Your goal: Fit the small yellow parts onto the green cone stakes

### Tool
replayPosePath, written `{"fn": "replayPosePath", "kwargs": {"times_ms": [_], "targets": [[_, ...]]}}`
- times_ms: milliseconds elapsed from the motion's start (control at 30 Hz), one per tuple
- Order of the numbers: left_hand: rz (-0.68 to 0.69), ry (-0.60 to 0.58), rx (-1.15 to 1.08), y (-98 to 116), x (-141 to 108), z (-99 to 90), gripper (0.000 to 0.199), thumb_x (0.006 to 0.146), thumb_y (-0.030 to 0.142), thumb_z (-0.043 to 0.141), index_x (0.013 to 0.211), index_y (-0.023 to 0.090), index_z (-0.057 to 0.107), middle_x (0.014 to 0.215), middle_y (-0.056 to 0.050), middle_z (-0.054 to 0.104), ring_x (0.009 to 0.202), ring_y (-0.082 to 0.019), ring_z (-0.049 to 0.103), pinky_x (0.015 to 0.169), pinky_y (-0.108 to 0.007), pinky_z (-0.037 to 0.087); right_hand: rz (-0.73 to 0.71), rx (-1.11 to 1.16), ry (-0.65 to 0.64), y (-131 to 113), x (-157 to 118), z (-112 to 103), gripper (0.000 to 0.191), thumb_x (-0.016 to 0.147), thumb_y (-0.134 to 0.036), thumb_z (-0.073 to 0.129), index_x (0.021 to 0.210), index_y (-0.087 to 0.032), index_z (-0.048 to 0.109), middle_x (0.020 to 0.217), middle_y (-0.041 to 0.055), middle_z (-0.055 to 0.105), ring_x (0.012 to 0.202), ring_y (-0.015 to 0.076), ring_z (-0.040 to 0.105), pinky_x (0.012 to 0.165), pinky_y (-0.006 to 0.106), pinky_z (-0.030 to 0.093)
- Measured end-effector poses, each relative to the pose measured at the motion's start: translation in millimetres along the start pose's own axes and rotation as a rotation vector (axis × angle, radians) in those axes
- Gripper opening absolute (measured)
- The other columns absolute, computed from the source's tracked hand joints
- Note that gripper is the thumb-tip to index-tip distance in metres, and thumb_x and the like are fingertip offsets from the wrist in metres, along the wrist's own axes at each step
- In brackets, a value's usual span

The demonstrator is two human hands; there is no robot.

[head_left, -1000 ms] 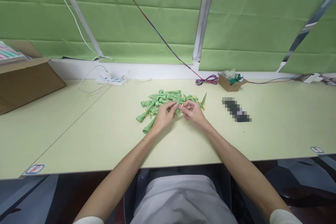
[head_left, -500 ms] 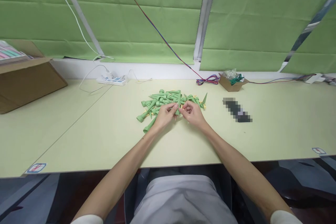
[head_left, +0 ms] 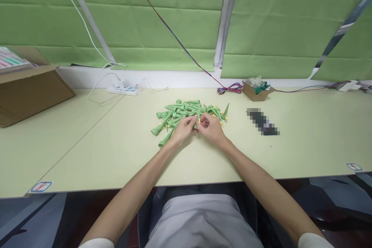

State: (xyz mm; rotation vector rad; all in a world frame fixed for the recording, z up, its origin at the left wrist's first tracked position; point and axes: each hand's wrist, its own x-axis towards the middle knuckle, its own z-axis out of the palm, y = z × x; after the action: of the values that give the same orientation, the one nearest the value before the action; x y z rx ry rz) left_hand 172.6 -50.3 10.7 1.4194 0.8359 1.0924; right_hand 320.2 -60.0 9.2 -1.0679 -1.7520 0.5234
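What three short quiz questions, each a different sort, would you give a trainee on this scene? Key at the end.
1. Multiple choice: what does the left hand hold?
A) a power strip
B) a green spike
C) a coil of wire

2. True or false: the small cardboard box sits to the right of the heap of green pieces.

3. Fill in: the green blinds hang ____ the table, at its far side.

Key: 1 B; 2 true; 3 above.

Looks like a small workshop or office bench: long pale table with numbered stickers, power strip, cardboard box, green blinds behind.
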Motion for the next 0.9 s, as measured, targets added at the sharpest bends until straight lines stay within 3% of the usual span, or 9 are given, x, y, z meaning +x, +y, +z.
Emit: {"fn": "replayPosePath", "kwargs": {"times_ms": [333,567,733,900], "targets": [[-0.095,-0.022,-0.080,4.4,-2.4,3.6,0.052,0.081,0.063,0.067,0.066,0.014,0.056,0.062,0.000,0.054,0.059,-0.010,0.052,0.063,-0.025,0.051,-0.039,-0.106,0.018,1.1,-0.2,2.2,0.012,0.078,-0.027,0.054,0.070,-0.023,0.046,0.051,-0.0062,0.047,0.048,0.0126,0.044,0.056,0.027,0.039],[-0.110,-0.027,-0.042,2.6,-1.8,3.4,0.049,0.085,0.062,0.062,0.071,0.016,0.055,0.065,0.000,0.054,0.061,-0.012,0.053,0.064,-0.028,0.053,-0.044,-0.101,0.015,-0.1,0.0,1.7,0.014,0.078,-0.026,0.055,0.069,-0.023,0.044,0.051,-0.0062,0.044,0.049,0.0127,0.043,0.055,0.027,0.037],[0.042,0.051,0.326,4.7,0.3,-0.7,0.034,0.093,0.050,0.053,0.077,0.020,0.049,0.068,0.000,0.053,0.058,-0.015,0.054,0.054,-0.026,0.045,-0.005,-0.063,-0.016,2.9,3.2,1.1,0.013,0.079,-0.026,0.056,0.071,-0.022,0.047,0.054,-0.0052,0.047,0.052,0.0134,0.044,0.057,0.027,0.037],[0.165,0.131,0.778,8.1,-0.2,-6.5,0.026,0.096,0.036,0.047,0.074,0.021,0.045,0.062,0.001,0.052,0.057,-0.015,0.048,0.059,-0.027,0.035,0.032,-0.065,-0.120,10.4,7.8,-5.4,0.012,0.083,-0.029,0.059,0.075,-0.020,0.056,0.060,-0.0030,0.054,0.055,0.0135,0.048,0.059,0.027,0.038]]}}
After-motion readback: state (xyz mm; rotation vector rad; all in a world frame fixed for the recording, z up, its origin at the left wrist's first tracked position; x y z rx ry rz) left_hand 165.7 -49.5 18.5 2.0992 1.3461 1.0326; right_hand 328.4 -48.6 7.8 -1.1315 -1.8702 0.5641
